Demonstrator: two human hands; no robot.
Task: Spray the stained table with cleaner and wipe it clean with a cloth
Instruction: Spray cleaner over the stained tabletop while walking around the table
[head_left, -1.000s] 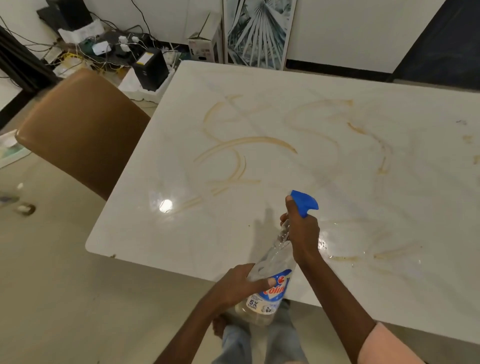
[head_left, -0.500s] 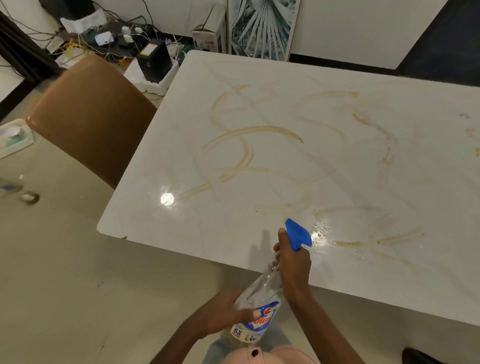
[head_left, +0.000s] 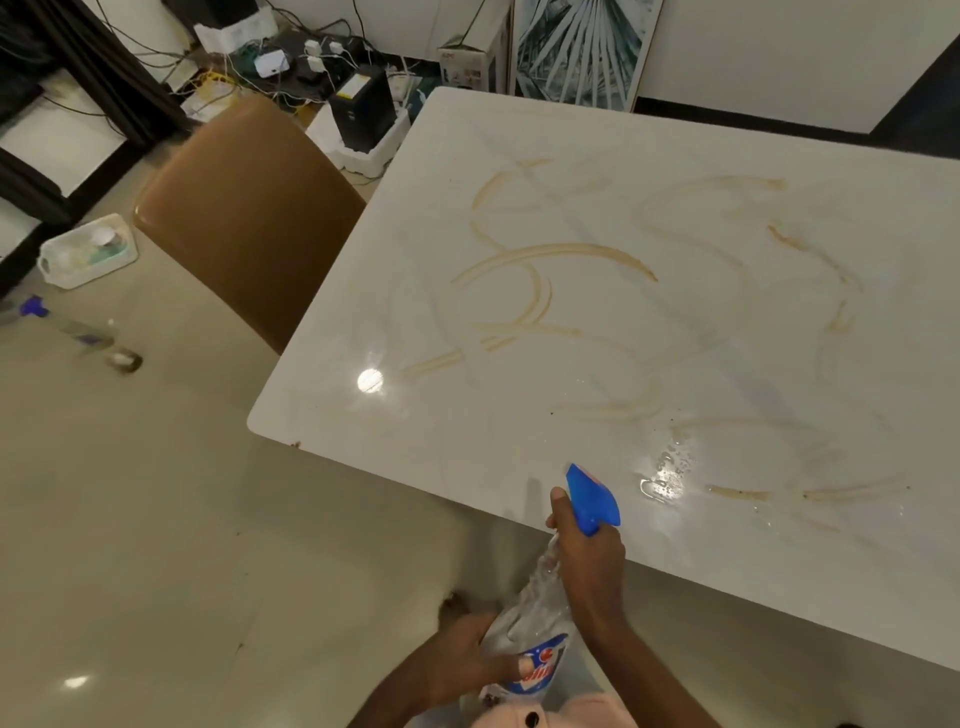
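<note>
A white marble table carries curved brown stains over much of its top. A small wet patch of droplets lies near the front edge. I hold a clear spray bottle with a blue trigger head at the table's near edge, nozzle towards the wet patch. My right hand grips the bottle's neck at the trigger. My left hand holds the bottle's base by the blue label. No cloth is in view.
A brown chair stands against the table's left side. On the floor to the left lie a white tray and another spray bottle. Cables, a black box and a framed picture crowd the far wall.
The bottle and both hands have drawn back towards me, from over the table to its near edge. A wet patch has appeared by the front edge.
</note>
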